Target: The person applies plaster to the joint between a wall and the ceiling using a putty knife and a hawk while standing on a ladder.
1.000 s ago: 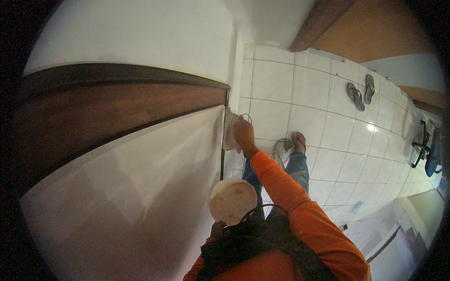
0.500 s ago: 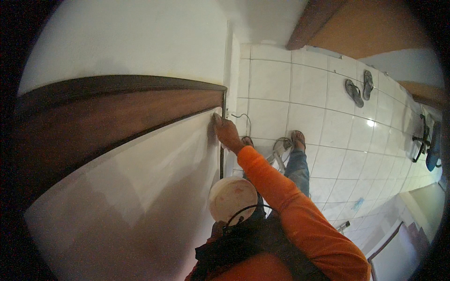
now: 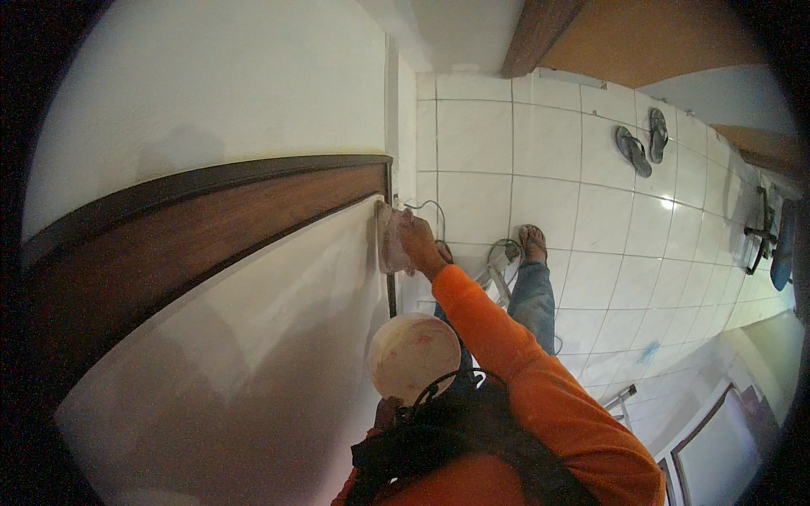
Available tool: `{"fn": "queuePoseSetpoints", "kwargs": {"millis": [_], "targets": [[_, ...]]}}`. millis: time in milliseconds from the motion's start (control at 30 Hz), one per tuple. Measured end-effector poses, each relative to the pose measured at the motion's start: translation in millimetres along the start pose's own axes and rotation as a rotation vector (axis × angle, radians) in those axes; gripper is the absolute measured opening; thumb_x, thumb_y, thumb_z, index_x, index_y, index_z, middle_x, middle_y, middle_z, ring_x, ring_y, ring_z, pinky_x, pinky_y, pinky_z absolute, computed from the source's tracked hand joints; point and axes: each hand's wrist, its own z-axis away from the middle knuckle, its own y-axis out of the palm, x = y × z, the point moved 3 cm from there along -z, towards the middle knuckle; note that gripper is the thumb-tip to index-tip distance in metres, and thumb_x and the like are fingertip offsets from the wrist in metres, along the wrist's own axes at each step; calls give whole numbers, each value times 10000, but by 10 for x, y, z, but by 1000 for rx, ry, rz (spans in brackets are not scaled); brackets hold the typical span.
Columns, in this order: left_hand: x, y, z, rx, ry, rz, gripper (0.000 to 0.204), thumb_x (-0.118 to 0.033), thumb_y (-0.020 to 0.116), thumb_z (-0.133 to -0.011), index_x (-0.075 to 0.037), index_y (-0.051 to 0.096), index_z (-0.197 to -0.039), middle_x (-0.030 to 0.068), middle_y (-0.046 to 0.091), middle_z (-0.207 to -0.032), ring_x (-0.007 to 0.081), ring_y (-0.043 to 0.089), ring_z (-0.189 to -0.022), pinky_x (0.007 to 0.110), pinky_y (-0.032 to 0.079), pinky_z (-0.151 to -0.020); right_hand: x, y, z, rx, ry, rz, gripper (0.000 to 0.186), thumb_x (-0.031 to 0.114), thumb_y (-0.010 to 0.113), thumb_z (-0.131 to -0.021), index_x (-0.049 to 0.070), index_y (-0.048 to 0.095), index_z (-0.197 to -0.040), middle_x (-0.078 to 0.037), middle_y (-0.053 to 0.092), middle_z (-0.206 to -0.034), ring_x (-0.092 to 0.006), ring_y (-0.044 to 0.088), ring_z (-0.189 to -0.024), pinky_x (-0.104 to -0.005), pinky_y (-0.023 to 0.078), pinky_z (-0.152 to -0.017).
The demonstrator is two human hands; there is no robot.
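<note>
While right hand (image 3: 416, 240) presses trowel (image 3: 390, 239) on wall (image 3: 253, 354), left hand (image 3: 386, 413) under round bowl (image 3: 413, 356)

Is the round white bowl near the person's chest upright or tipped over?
Cannot tell for sure. The round white bowl shows only one pale, smeared round face to the camera, and the left hand beneath it is mostly hidden.

Right hand (image 3: 415, 240) pressing a flat pad (image 3: 390, 239) against white wall (image 3: 253, 363), left hand (image 3: 390, 413) under round bowl (image 3: 413, 356)
</note>
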Motion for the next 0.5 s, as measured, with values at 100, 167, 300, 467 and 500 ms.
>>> {"fn": "queuePoseSetpoints", "kwargs": {"millis": [100,167,300,467,500], "targets": [[33,-73,13,-44,118,-159,375,-291,652,-786,-25,530,-1020,139,594,-897,302,572,-808,406,447,-685,-72,-42,-98,-27,-174,115,256,166,463,-918,-38,602,-846,-184,631,-803,-303,619,-782,-396,481,-670],[44,-114,-9,-50,145,-217,375,-291,631,-799,-24,526,-1042,138,592,-920,294,569,-832,403,444,-706,-97,-142,-117,-32,-413,305,274,179,452,-929,-34,605,-850,-184,633,-801,-294,622,-774,-389,488,-657],[267,-188,-9,-77,177,-264,380,-292,589,-826,-23,516,-1084,138,587,-966,277,563,-878,398,437,-749,341,-229,201,172,-573,480,175,115,506,-842,-19,618,-849,-156,615,-768,-265,618,-768,-360,506,-686],[190,-221,-62,-75,195,-317,390,-292,538,-859,-21,503,-1137,138,581,-1024,257,556,-936,393,428,-803,-127,-283,64,54,-865,738,213,174,494,-913,-4,582,-835,-80,548,-706,-185,561,-658,-329,476,-607],[203,-240,-80,-77,193,-314,393,-292,527,-865,-20,501,-1147,138,580,-1036,252,554,-948,391,427,-813,-204,-261,-3,64,-470,266,240,201,478,-934,1,576,-845,-69,546,-714,-173,542,-647,-328,466,-592]]}}
